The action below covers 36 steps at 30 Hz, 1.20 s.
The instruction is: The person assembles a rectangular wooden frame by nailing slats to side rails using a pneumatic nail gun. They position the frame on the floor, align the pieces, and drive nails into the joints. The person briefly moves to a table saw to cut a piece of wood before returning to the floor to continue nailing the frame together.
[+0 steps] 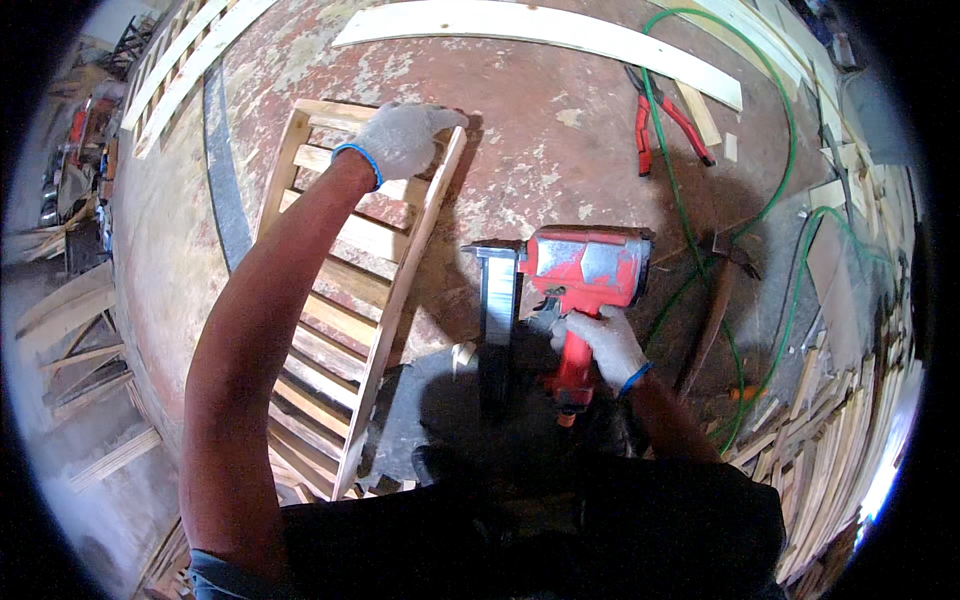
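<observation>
My left hand (400, 142), in a pale work glove with a blue cuff, grips the far end of a slatted wooden frame (352, 425) near its right corner. Two long side rails hold several cross slats, and the frame slants across the floor in front of me, partly behind my left forearm. In my right hand (606, 338), gloved the same way, is the handle of a red nail gun (585, 265). Its long metal nose and magazine stand to the right of the frame, apart from it. The gun's lower end falls in dark shadow.
A green air hose (790, 150) loops over the worn red floor at the right. Red-handled pliers (643, 135) lie beside it. A wide pale board (480, 22) crosses the far side. Stacked wood strips (820, 470) fill the lower right; another slatted piece (185, 70) lies far left.
</observation>
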Motion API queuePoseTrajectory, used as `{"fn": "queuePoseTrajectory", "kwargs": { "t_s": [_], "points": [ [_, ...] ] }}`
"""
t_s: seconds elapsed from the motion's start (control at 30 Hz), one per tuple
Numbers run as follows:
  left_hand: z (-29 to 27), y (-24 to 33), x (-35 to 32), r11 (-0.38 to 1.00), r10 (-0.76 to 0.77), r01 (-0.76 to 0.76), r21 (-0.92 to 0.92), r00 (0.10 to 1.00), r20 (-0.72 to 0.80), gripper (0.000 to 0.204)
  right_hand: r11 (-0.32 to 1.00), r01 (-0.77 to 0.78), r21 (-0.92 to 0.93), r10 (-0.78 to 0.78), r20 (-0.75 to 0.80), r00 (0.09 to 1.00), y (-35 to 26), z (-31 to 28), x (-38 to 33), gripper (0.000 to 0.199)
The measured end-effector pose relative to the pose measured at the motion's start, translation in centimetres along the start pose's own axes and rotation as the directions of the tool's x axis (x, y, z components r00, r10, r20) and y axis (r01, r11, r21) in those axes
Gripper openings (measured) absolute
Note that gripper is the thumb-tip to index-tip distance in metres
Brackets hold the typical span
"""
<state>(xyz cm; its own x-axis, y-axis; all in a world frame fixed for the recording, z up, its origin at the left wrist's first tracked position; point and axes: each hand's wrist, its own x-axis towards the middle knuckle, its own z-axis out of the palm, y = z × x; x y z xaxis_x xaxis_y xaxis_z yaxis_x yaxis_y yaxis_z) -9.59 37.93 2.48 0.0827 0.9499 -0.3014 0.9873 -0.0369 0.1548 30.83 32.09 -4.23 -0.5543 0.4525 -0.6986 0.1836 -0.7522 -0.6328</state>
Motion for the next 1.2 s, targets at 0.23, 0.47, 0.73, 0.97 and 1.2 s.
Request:
{"fn": "queuePoseTrajectory", "kwargs": {
  "t_s": [0.23, 0.47, 0.73, 0.97, 1.2],
  "points": [
    [1.1, -1.3, 3.5, 0.987, 0.016, -0.007, -0.162, 0.998, 0.054, 0.050, 0.999, 0.031, -0.032, -0.029, 0.050, 0.998, 0.4, -0.9, 0.6, 0.016],
    [2.2, -2.5, 3.5, 0.983, 0.103, -0.104, -0.148, 0.995, -0.015, 0.041, 0.998, 0.045, -0.043, -0.042, 0.079, 0.996, -0.2, -1.0, 0.4, 0.016],
    [1.7, -2.2, 3.8, 0.986, 0.073, -0.070, -0.149, 0.997, 0.019, 0.039, 1.000, 0.014, -0.017, -0.013, 0.047, 0.999, 0.4, -0.6, 0.5, 0.012],
    [3.7, 4.5, 0.8, 0.959, 0.191, -0.188, -0.211, 0.982, -0.008, 0.035, 0.998, -0.050, -0.040, 0.053, 0.069, 0.996, -0.2, -0.7, 0.3, 0.019],
    [1.0, 3.1, -1.5, 1.000, 0.026, -0.026, -0.014, 0.999, 0.019, 0.036, 0.591, -0.063, -0.804, 0.013, -0.068, 0.998, -3.5, -4.0, -1.9, 0.028]
  ]
}}
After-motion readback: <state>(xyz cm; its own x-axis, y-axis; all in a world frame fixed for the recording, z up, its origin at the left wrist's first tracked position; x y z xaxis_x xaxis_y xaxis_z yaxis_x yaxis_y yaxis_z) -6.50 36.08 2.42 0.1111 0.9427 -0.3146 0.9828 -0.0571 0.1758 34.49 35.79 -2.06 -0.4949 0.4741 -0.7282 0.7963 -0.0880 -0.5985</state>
